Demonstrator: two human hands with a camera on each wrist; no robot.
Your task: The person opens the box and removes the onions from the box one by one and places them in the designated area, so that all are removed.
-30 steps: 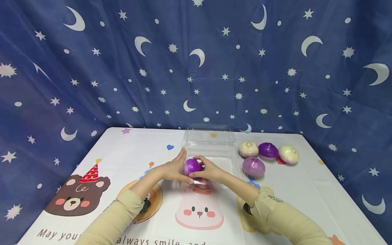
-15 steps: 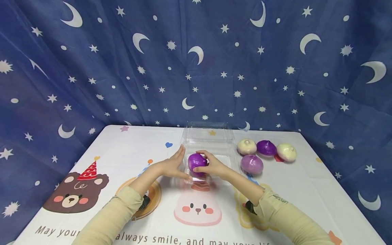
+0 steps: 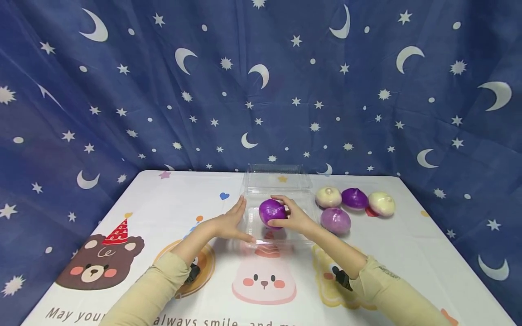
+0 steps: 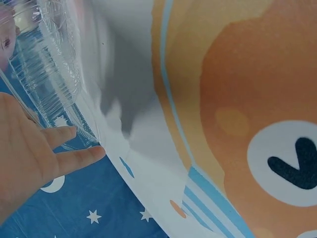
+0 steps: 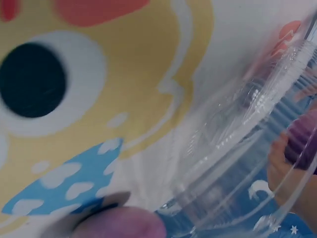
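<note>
My right hand (image 3: 297,219) holds a shiny purple onion (image 3: 271,212) between thumb and fingers, over the base of a clear plastic clamshell box (image 3: 253,235). The onion (image 5: 303,139) shows only partly at the right edge of the right wrist view. Along the box's left side rests my left hand (image 3: 229,225), its fingers straight and the thumb by the front left corner. In the left wrist view, that hand (image 4: 29,153) reaches along the box's ribbed wall (image 4: 44,74). The box's lid (image 3: 269,181) lies folded back behind the base.
To the right of the box sit a light purple onion (image 3: 336,221), a white onion (image 3: 328,197), a dark purple onion (image 3: 355,199) and another white onion (image 3: 381,203). They stand on a white printed tablecloth (image 3: 183,190). A blue curtain (image 3: 204,113) hangs behind.
The right hand has carried the purple onion rightward and slightly away, from beside the left hand to the middle of the box base. The left hand stays at the box's left side.
</note>
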